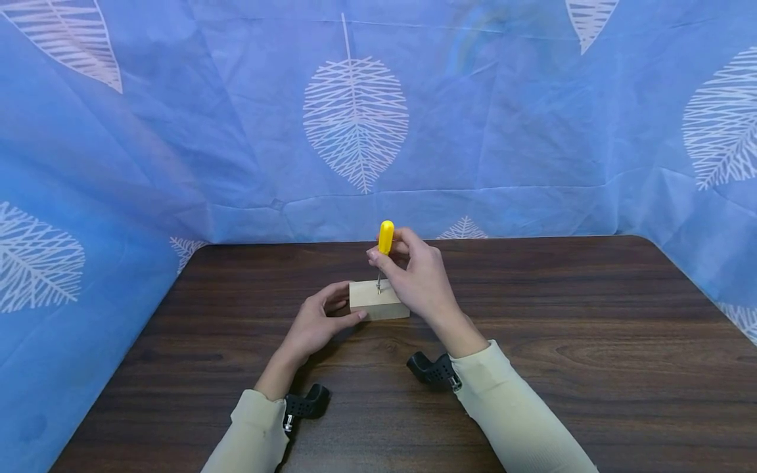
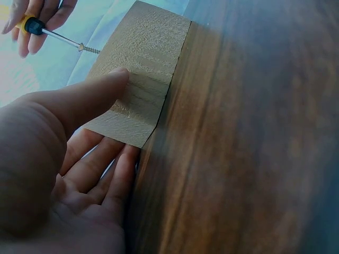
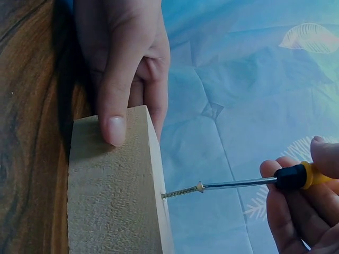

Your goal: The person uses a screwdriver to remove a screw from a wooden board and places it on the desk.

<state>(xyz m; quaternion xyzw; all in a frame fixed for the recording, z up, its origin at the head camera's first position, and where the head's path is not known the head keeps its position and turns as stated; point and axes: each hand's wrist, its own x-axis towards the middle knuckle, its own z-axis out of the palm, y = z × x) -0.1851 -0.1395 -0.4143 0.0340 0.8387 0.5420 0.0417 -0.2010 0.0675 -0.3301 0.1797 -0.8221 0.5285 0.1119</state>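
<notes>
A pale wooden block (image 1: 378,310) lies on the table, and a screw (image 3: 181,192) stands up from its top face with much of its thread showing. My left hand (image 1: 313,323) grips the block's left end, thumb on the near face and fingers behind. My right hand (image 1: 424,274) pinches the yellow handle of a screwdriver (image 1: 386,238) above the block. The screwdriver's black collar and steel shaft show in the right wrist view, the tip at the screw head. In the left wrist view the left thumb (image 2: 108,87) presses the block's side.
The dark wood-grain table (image 1: 562,315) extends around the block on every side. A blue cloth with white leaf prints (image 1: 355,125) hangs behind and beside it. Black wrist mounts (image 1: 434,371) sit by both cream sleeves (image 1: 514,407), close over the tabletop.
</notes>
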